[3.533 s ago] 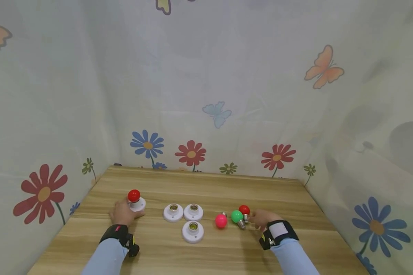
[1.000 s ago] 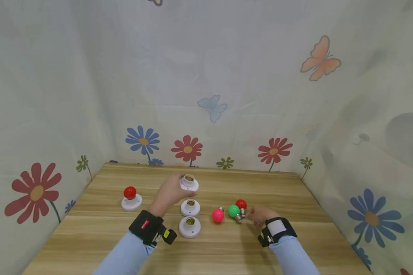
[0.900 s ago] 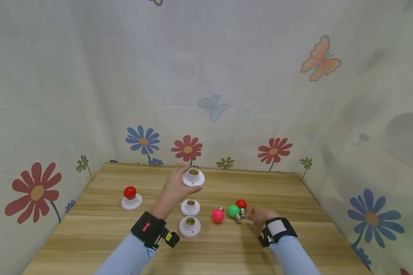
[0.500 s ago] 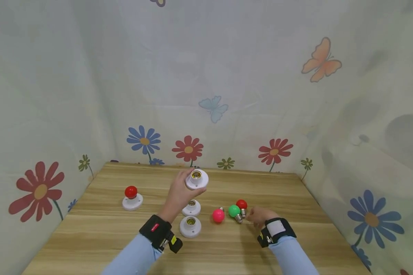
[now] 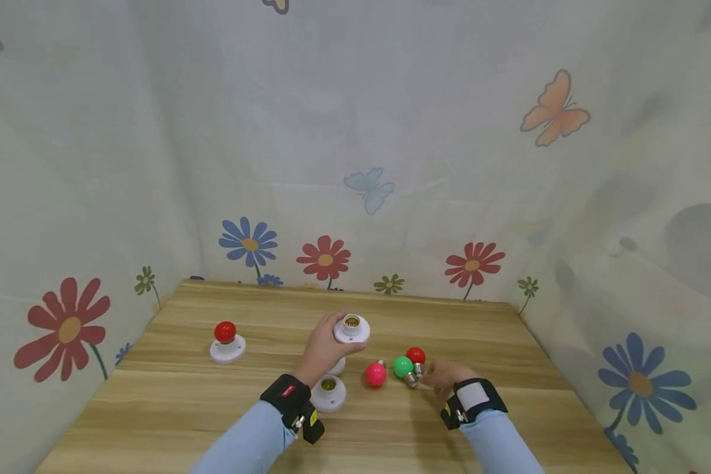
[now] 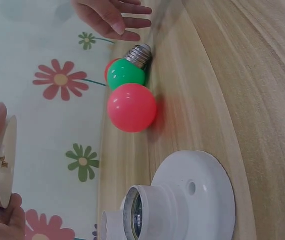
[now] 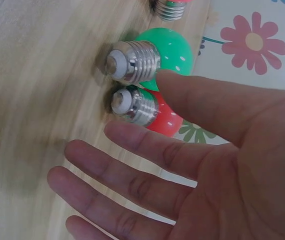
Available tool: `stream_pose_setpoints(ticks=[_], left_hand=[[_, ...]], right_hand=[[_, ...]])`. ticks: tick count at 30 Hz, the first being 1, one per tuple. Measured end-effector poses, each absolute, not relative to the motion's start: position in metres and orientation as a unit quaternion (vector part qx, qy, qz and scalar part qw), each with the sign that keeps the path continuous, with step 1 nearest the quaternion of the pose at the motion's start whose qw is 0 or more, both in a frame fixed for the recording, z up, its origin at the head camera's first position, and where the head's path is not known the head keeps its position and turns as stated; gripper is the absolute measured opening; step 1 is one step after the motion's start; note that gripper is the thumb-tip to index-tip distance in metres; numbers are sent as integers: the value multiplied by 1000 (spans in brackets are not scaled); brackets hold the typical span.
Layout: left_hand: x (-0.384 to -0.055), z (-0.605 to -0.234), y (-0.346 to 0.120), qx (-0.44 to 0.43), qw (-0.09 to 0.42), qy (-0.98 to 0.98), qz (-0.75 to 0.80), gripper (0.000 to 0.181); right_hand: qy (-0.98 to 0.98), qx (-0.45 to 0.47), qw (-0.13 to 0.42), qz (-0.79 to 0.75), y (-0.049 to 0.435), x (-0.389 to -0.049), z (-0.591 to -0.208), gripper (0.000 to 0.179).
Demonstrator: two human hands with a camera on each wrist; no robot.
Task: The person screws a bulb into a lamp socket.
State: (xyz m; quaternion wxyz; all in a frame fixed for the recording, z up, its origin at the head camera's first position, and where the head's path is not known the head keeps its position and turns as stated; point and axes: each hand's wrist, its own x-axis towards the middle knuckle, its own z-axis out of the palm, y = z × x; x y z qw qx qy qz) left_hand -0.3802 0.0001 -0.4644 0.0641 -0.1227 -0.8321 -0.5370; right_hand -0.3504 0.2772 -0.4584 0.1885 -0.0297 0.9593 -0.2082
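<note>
My left hand point(image 5: 324, 350) grips a round white lamp holder point(image 5: 352, 329) by its rim, socket facing up, raised above the table. In the left wrist view the hollow underside of this lamp holder point(image 6: 5, 160) shows. Beneath the hand stand two more lamp holders, the front one point(image 5: 328, 395) in plain sight and the rear one point(image 5: 336, 367) partly hidden by the hand. My right hand point(image 5: 444, 375) rests beside the bulbs with relaxed, spread fingers and nothing in them. Closest to it lie a green bulb point(image 7: 168, 55) and a red bulb point(image 7: 165, 117), metal bases toward the fingers.
A pink bulb point(image 5: 376, 374) lies between the lamp holders and the green bulb. At the left, a red bulb point(image 5: 225, 331) sits upright in a white lamp holder point(image 5: 228, 350). A flowered curtain point(image 5: 355, 131) rises behind the wooden table point(image 5: 154, 395).
My left hand has let go of the lamp holder with the red bulb, picked up an unfilled lamp holder, and moved right and lower with it. The right hand has barely moved.
</note>
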Motion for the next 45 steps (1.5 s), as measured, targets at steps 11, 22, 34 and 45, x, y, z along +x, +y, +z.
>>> stream_pose_setpoints(ticks=[11,22,34,45], left_hand=[[-377,-460,-3,-136,76,-832,-533,79],[-372,-462,-4,-138,66,-832,-534,81],[-373,-468,-9,-132,78,-833,-532,81],[-367,-467,-6,-134,65,-833,-533,81]], right_hand=[[975,-161,-50,-146,225,-353,-440,9],[938,-345,-15,20,204,-364,-482,57],[945,-300,20,-131,211,-372,-466,38],[921,-65,-185,-337,192,-346,-385,50]])
